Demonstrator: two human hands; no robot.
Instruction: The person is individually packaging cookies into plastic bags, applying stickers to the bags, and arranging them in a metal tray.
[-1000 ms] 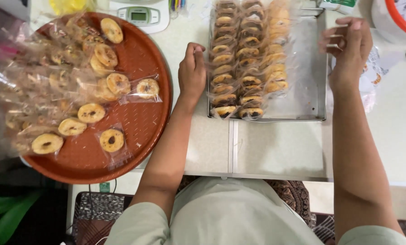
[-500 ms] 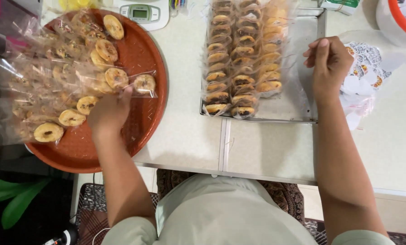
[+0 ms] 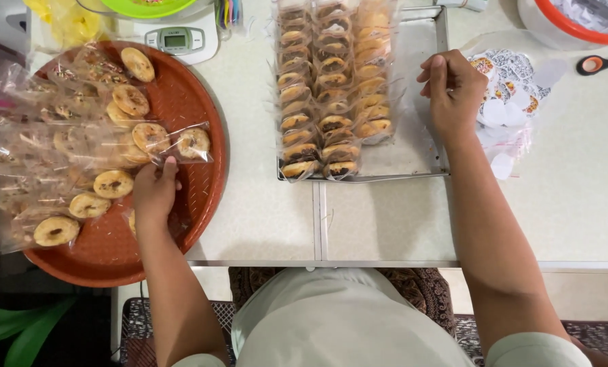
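Bagged cookie lies on the round red tray, at the right edge of the packet pile. Left hand pinches its clear wrapper, fingers closed on it. Right hand rests curled over the metal baking tray, gripping nothing visible, beside the sticker pile.

Left hand reaching forward and outward, back of hand up, fingers curled, thumb extended (fingertips hidden); left forearm angled outward; right hand forward, loosely closed, thumb raised; right forearm bare, nearly straight
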